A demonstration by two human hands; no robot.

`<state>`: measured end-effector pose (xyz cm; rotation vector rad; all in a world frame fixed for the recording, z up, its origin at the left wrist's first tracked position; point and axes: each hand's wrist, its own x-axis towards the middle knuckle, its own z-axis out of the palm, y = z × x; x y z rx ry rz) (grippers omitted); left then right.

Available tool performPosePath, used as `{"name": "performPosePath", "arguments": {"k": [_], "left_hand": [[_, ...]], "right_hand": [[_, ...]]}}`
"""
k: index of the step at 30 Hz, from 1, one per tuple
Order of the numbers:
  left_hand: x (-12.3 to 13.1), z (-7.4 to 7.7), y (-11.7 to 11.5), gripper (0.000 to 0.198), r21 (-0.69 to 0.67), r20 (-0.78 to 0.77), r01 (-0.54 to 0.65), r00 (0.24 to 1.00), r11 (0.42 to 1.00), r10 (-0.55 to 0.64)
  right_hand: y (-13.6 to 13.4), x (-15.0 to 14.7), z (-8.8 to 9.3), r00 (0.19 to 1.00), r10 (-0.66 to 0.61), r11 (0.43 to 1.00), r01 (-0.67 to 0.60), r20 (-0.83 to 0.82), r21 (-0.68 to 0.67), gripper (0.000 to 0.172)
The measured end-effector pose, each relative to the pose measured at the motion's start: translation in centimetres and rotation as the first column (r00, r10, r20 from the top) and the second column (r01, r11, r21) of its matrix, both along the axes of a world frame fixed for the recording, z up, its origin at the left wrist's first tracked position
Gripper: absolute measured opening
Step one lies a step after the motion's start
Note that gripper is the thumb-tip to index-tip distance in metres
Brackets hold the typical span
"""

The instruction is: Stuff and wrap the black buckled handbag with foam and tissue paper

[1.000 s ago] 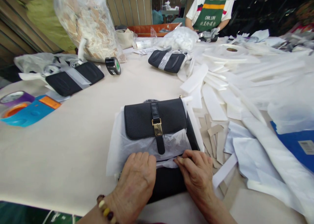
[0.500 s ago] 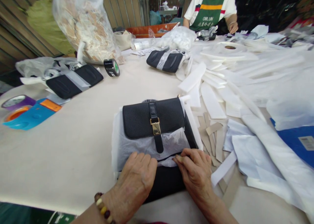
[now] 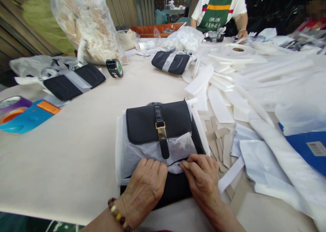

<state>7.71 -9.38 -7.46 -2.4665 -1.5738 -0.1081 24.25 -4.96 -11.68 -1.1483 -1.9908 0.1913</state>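
Observation:
A black handbag [image 3: 142,125] with a gold buckle [image 3: 161,132] lies in front of me, its flap facing up. White tissue paper [image 3: 146,150] covers the part below the flap and sticks out at both sides. My left hand [image 3: 146,182] is closed over the bag's near part, knuckles up, its fingertips hidden. Thumb and fingers of my right hand [image 3: 202,174] pinch the thin black edge of the bag beside the tissue paper. Between the two hands that edge shows as a dark line. Below them lies the bag's plain black near panel.
Tape rolls in a blue dispenser [image 3: 30,116] and a black tape roll [image 3: 114,68] sit left. Two strapped black pieces [image 3: 73,82] [image 3: 171,62] lie farther back. White foam strips [image 3: 219,104] and paper sheets [image 3: 265,164] crowd the right. Across the table stands a co-worker in a green apron [image 3: 216,13].
My left hand has slid slightly right, closer to my right hand, which keeps its pinch. The bag is almost still. The co-worker's hand has shifted a little.

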Motion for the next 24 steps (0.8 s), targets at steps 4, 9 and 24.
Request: {"name": "performPosePath", "arguments": {"k": [4,9,24], "left_hand": [[0.18,0.32,0.33,0.023,-0.031,0.051,-0.038,0.998,0.999,0.04],[0.45,0.6,0.43,0.027,-0.05,0.11,-0.067,0.991,0.996,0.073],[0.21,0.85,0.41,0.022,-0.123,0.236,-0.089,0.965,0.988,0.116]], "right_hand": [[-0.07,-0.01,-0.09,1.0,-0.002,1.0,0.002,0.0,-0.012,0.024],[-0.13,0.02,-0.22,1.0,0.002,1.0,-0.002,0.009,-0.01,0.022],[-0.19,0.02,-0.22,1.0,0.007,1.0,-0.006,0.004,-0.01,0.022]]}}
